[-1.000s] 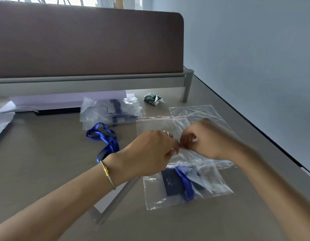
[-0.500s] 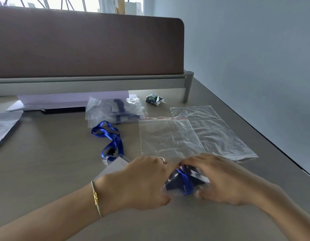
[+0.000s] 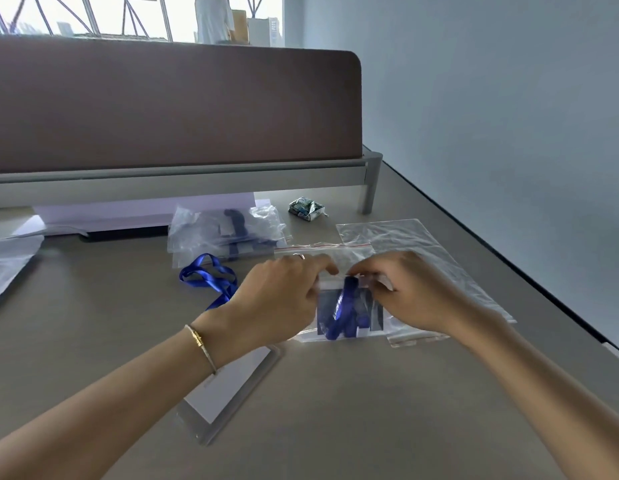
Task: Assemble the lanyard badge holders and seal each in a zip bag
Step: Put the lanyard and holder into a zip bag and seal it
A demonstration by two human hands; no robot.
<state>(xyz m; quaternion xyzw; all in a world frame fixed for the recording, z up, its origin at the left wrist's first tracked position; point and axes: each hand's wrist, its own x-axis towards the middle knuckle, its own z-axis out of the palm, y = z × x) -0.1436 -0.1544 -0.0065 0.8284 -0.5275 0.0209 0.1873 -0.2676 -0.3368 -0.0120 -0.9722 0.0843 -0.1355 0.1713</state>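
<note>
Nearest, at 7 o'clock, an unassembled clear badge holder (image 3: 228, 393) lies on the surface (image 3: 370, 427) under the left forearm. At centre, the left hand (image 3: 280, 303) and right hand (image 3: 415, 292) pinch the top strip of a zip bag (image 3: 349, 310) holding a badge and blue lanyard, probably to press the seal closed. Beyond lie empty zip bags (image 3: 415, 244), a loose lanyard (image 3: 211, 277) at 10 o'clock and finished packs (image 3: 228, 233). No writing is legible.

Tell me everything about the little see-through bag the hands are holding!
The small clear plastic zip bag lies flat on the grey desk, holding a dark badge holder and folded blue ribbon lanyard. The left hand and right hand pinch its top edge. It overlaps empty clear bags behind.
</note>
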